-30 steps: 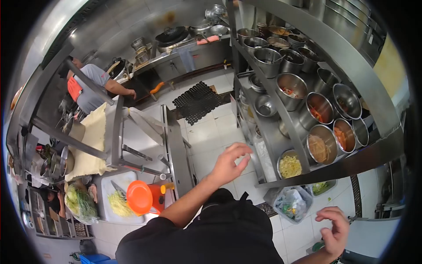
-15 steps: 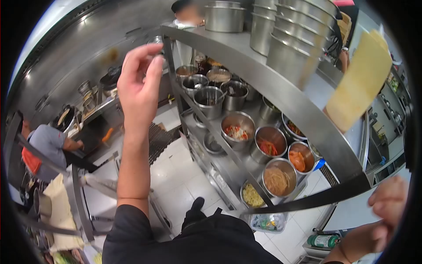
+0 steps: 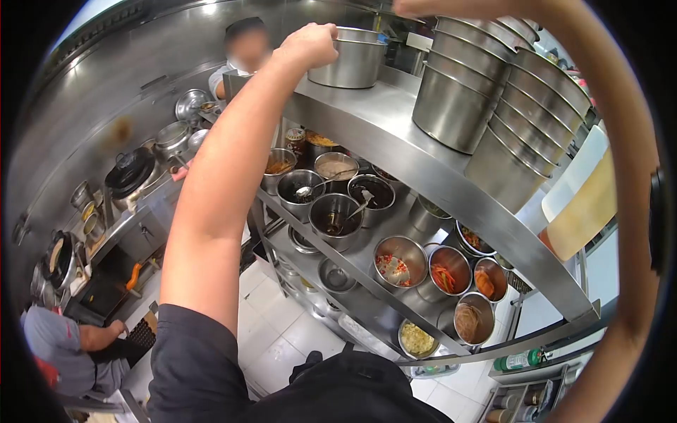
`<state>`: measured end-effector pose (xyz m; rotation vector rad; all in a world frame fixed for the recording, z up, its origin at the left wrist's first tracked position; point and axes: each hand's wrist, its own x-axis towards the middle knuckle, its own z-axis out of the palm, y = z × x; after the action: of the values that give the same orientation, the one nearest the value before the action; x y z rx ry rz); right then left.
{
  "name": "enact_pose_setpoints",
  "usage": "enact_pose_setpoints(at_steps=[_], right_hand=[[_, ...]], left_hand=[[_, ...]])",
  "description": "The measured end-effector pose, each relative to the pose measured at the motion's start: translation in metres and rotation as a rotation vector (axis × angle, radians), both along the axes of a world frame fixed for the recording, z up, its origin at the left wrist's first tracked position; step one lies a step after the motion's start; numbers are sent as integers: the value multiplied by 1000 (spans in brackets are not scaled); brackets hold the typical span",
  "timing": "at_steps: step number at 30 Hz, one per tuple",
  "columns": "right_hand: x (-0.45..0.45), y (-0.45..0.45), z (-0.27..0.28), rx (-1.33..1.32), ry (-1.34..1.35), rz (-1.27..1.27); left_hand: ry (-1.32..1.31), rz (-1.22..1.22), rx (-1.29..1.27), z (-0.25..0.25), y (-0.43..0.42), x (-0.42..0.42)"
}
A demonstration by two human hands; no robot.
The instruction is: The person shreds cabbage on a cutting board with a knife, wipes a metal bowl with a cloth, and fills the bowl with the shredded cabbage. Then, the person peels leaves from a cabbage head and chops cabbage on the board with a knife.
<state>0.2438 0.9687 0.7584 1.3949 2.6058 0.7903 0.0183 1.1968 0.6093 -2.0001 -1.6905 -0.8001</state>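
My left hand (image 3: 310,48) is up at the top shelf. Its fingers are closed at the left rim of a round stainless steel pot (image 3: 350,62), which stands on the shelf. My right arm arches up along the right side, and my right hand (image 3: 441,6) reaches in over the pot stacks at the top edge of the view. Most of its fingers are cut off or hidden. Under it, nested steel pots (image 3: 460,92) stand on the shelf, with a second nested stack (image 3: 525,123) leaning beside them.
Below the metal top shelf (image 3: 451,180), several steel pots hold food, including red pepper strips (image 3: 443,279) and chopped garlic-like bits (image 3: 417,340). Plastic bottles (image 3: 585,204) hang at the right. One person (image 3: 243,49) is behind the shelf, another (image 3: 67,345) at lower left.
My left hand has moved up and right, from open air to the pot's rim. My right hand has risen from the lower right to the top. The view has shifted.
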Motion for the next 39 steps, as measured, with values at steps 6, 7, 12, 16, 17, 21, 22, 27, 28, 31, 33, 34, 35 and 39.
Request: enact_pose_setpoints(at_steps=[6, 7, 12, 16, 17, 21, 22, 27, 28, 31, 33, 34, 35, 39], right_hand=[[-59, 179, -12, 122, -45, 152], [-63, 185, -17, 113, -75, 119], [-74, 276, -55, 57, 141, 5], [-70, 337, -89, -66, 255, -95], [-58, 300, -81, -162, 353, -143], [-41, 215, -64, -423, 498, -236], [-39, 206, -63, -470, 568, -299], [-35, 228, -74, -361, 567, -154], [-36, 236, -76, -324, 562, -115], [-40, 234, -81, -235, 580, -71], [-40, 193, -76, -198, 638, -142], [-41, 200, -77, -184, 632, -131], [-44, 205, -77, -170, 624, -119], [-50, 239, -74, -202, 610, -28]], left_hand=[[-76, -65, -32, -7, 4, -5], [-76, -97, -23, -9, 11, -11], [-77, -212, 70, -18, 44, -20], [-47, -291, 90, -14, 20, -25], [-83, -317, 65, -12, 10, -24], [-169, -446, 90, -18, 5, -32], [-219, -467, 56, -17, -2, -31], [-342, -371, 48, -18, -10, -29], [-363, -345, 15, -17, -12, -29], [-415, -295, -51, -15, -21, -29], [-435, -302, -50, -15, -27, -27], [-437, -290, -89, -14, -26, -27], [-440, -278, -126, -12, -24, -27], [-438, -224, -166, -4, -38, -19]])
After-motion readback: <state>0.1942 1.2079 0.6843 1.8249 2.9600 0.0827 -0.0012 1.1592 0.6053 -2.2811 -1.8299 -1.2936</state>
